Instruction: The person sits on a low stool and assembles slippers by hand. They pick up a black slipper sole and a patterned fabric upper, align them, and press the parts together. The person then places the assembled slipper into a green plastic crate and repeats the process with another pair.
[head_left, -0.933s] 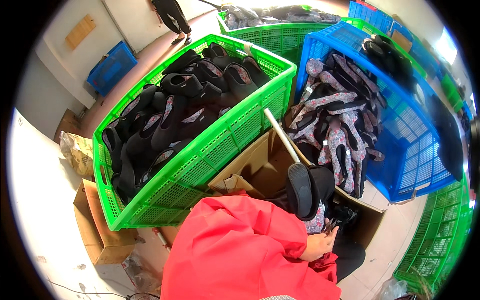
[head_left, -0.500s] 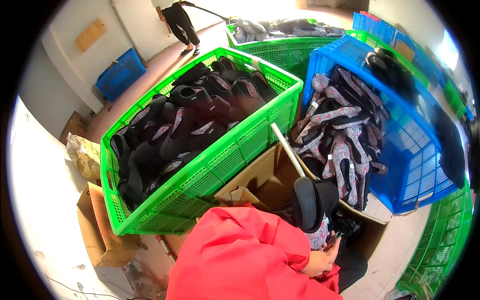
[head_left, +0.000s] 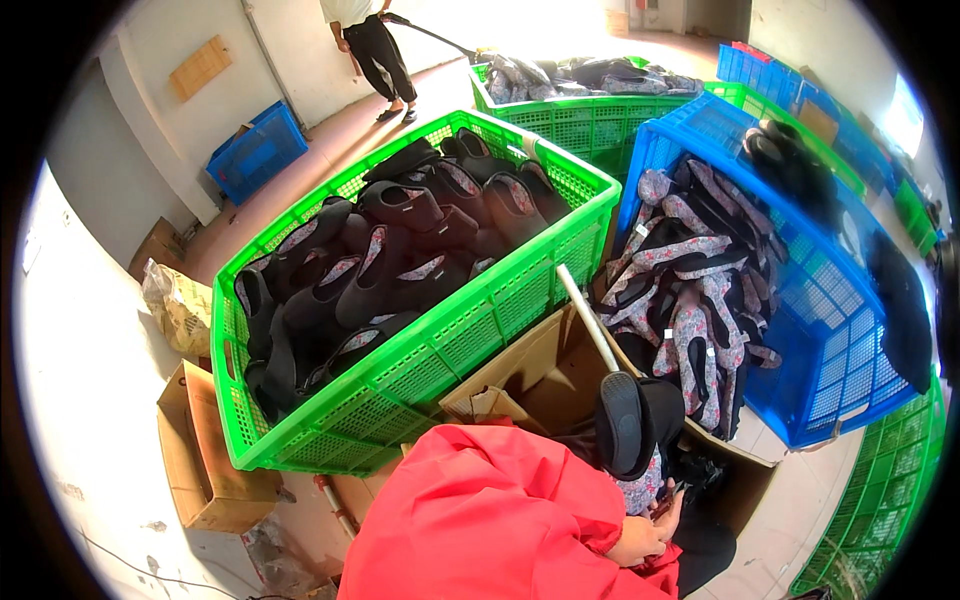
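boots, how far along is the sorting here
Looks done: the green crate is heaped with black boots. In hand: one black boot with floral lining stands over the cardboard box, a hand touching it from below; whether it is the left or right hand is unclear, under the red sleeve. Seemingly left: the floral pieces piled in the blue crate.

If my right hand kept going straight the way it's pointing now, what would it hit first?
Most likely the floral-lined black boot: the right hand points up toward it and already seems to touch its lower part. Beyond that stands the open cardboard box. Depth is hard to judge here.
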